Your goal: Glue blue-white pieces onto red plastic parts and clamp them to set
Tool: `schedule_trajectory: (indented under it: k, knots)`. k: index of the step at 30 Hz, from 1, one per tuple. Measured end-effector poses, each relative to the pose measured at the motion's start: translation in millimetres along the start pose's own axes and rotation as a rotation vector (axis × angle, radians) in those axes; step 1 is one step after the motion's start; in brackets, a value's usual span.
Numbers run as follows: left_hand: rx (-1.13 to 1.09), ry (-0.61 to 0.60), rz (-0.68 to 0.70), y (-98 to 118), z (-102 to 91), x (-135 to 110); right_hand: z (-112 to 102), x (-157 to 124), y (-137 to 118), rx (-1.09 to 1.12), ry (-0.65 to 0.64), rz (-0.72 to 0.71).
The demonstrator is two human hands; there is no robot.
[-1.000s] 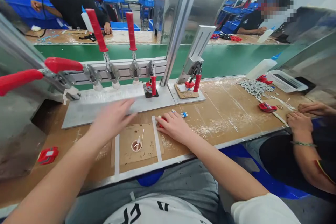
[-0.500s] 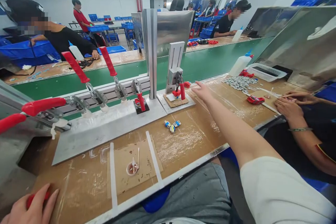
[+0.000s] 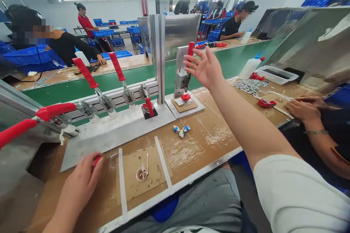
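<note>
My right hand (image 3: pixel 206 66), fingers spread, is beside the raised red handle (image 3: pixel 191 48) of the toggle clamp at the small press. Below that clamp, a red part (image 3: pixel 185 97) sits on a white and cardboard pad (image 3: pixel 184 105). My left hand (image 3: pixel 86 173) is curled around a small red part (image 3: pixel 96 161), mostly hidden by the fingers, over the left of the bench. Near the left hand, a small cup (image 3: pixel 141 174) of brownish liquid stands on taped cardboard (image 3: pixel 132 187), with a cotton swab (image 3: pixel 147 164) beside it.
A metal fixture plate (image 3: pixel 117 131) with several red-handled clamps (image 3: pixel 117 66) runs along the left. Small blue-and-white blocks (image 3: pixel 181 131) lie mid-bench. At right are grey pieces (image 3: pixel 251 86), a white bottle (image 3: pixel 250 66), a white basket (image 3: pixel 278 75) and a co-worker's hands (image 3: pixel 303 109).
The small press's clamp handle has swung from down to upright, uncovering the red part. My right hand rose and its fingers spread. My left hand moved right and forward with its red part.
</note>
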State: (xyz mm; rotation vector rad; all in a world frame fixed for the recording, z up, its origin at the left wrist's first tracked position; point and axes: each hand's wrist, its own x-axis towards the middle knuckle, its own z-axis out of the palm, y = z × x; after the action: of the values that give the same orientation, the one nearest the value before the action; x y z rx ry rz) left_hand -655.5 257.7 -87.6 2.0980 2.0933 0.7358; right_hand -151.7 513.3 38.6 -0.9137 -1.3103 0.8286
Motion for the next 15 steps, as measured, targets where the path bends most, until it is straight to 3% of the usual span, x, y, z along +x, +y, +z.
schedule_trajectory:
  k: [3,6,10,15]
  knots:
    - [-0.149,0.001,0.054,19.3,20.1,27.5,-3.2,10.9,30.9,-0.058,0.109,-0.046]
    - [-0.271,0.057,0.069,19.5,40.0,35.3,-13.7,-29.5,88.8,-0.273,0.272,-0.077]
    - [-0.311,-0.022,0.144,10.0,55.6,29.1,-16.1,-83.0,150.2,-0.55,0.018,0.105]
    - [-0.279,-0.049,0.22,6.0,56.1,24.8,-16.4,-86.1,165.8,-0.734,-0.081,0.04]
